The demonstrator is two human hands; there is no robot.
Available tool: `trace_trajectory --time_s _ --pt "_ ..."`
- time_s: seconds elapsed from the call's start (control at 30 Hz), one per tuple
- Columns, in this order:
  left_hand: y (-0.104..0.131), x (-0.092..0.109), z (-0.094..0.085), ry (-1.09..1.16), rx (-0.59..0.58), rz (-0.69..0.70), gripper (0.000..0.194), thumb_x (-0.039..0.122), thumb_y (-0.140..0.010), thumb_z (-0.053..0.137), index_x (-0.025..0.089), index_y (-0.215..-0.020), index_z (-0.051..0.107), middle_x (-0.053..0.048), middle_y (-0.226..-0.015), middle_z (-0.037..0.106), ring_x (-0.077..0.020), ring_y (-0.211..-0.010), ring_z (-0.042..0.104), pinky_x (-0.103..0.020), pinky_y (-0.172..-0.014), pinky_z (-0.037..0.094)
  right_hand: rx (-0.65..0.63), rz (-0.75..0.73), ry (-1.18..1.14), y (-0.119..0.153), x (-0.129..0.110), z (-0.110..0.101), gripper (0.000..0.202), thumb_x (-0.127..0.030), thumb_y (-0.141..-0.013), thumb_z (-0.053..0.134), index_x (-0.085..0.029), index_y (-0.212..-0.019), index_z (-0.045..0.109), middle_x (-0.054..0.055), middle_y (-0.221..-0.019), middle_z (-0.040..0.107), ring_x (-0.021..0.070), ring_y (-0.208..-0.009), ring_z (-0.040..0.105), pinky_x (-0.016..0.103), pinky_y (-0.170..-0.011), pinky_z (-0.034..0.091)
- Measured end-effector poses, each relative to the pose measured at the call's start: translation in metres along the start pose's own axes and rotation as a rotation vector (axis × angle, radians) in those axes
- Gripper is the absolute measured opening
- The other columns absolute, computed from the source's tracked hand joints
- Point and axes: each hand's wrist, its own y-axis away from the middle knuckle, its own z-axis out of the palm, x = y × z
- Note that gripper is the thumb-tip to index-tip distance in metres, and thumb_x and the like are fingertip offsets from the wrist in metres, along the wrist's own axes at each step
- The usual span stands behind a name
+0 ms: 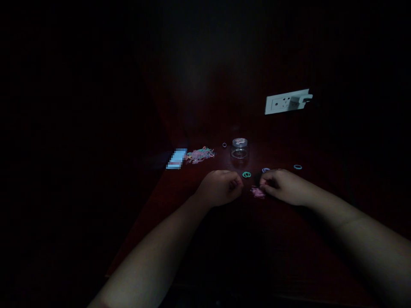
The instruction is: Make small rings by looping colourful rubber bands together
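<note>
My left hand (221, 187) is closed, its fingers curled toward the thumb beside two green hair ties (246, 175); what the fingers hold, if anything, is too dark to tell. My right hand (284, 187) makes a pinch at the right edge of a small pile of pink hair ties (257, 192). Whatever is between its fingertips does not show. Just beyond that hand lie purple hair ties (265, 170), partly covered by it. A clear lidded jar (239, 149) stands upright behind both hands.
A heap of mixed pastel hair ties (201, 155) lies at the back left, next to a bright, pixelated rectangle (176, 158). Single ties, one purple (224, 145) and one blue (298, 167), rest on the dark red table (180, 201). A wall socket (285, 102) holds a plug.
</note>
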Motion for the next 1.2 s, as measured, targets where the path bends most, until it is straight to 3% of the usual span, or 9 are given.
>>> trace_trajectory --time_s 0.57,0.7,0.83,1.0,1.2 --pt "0.0 -0.003 -0.002 -0.03 0.028 -0.003 0.011 0.026 -0.084 0.056 0.02 -0.084 0.065 0.001 -0.077 0.068 -0.0114 -0.066 0.062 -0.024 -0.063 0.048 -0.015 -0.011 0.059 0.0 0.0 0.0 0.016 -0.03 -0.084 0.054 -0.023 -0.076 0.066 0.002 -0.074 0.069 0.0181 -0.068 0.062 0.03 -0.068 0.044" --pt "-0.003 -0.029 -0.009 -0.162 0.08 -0.214 0.013 0.026 -0.087 0.054 0.021 -0.084 0.065 -0.001 -0.078 0.069 -0.015 -0.07 0.063 -0.028 -0.068 0.05 -0.029 -0.001 0.064 0.0 -0.001 0.0 0.014 -0.028 -0.082 0.055 -0.023 -0.076 0.067 0.002 -0.074 0.069 0.0182 -0.068 0.062 0.03 -0.067 0.044" --pt "-0.001 -0.073 -0.015 -0.3 0.112 -0.598 0.024 0.022 -0.091 0.048 0.02 -0.105 0.067 -0.007 -0.112 0.07 -0.0229 -0.106 0.063 -0.034 -0.097 0.048 -0.027 -0.013 0.064 -0.001 0.001 0.0 0.015 -0.029 -0.083 0.055 -0.024 -0.076 0.068 0.001 -0.075 0.069 0.0183 -0.068 0.062 0.03 -0.067 0.044" --pt "0.008 -0.112 -0.009 -0.327 0.08 -0.734 0.033 0.019 -0.09 0.045 0.015 -0.116 0.065 -0.013 -0.127 0.063 -0.0275 -0.12 0.057 -0.04 -0.106 0.042 -0.018 -0.011 0.043 -0.001 0.001 0.0 0.015 -0.028 -0.082 0.056 -0.023 -0.076 0.068 0.002 -0.075 0.07 0.0189 -0.069 0.063 0.03 -0.068 0.044" --pt "0.01 -0.122 -0.001 -0.323 0.035 -0.782 0.04 0.018 -0.089 0.043 0.02 -0.125 0.062 -0.011 -0.137 0.058 -0.0287 -0.127 0.052 -0.043 -0.109 0.04 -0.005 0.001 0.037 0.0 -0.001 0.0 0.013 -0.027 -0.081 0.057 -0.023 -0.075 0.068 0.002 -0.074 0.069 0.0189 -0.068 0.062 0.03 -0.067 0.045"
